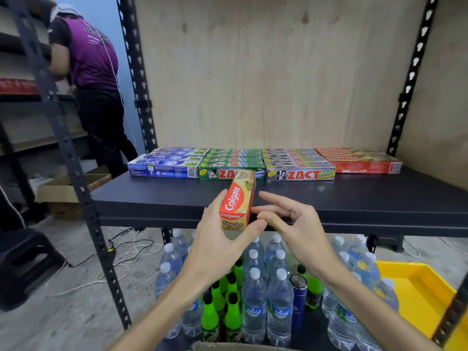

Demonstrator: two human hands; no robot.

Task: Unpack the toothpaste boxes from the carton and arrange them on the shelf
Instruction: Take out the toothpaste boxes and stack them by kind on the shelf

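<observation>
Left hand (217, 239) grips the Colgate box (236, 201), long axis pointing toward the shelf (379, 198); right hand (291, 224) open beside it.

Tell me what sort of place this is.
Probably a shop stockroom or store aisle being stocked: a black metal rack shelf carries sorted rows of toothpaste boxes, bottled water is massed below it, and an open carton sits on the floor.

Both forearms reach forward. The left hand (222, 234) grips a box (238, 201) between thumb and fingers; the right hand (291, 224) hovers beside it, fingers spread and loosely bent.
</observation>
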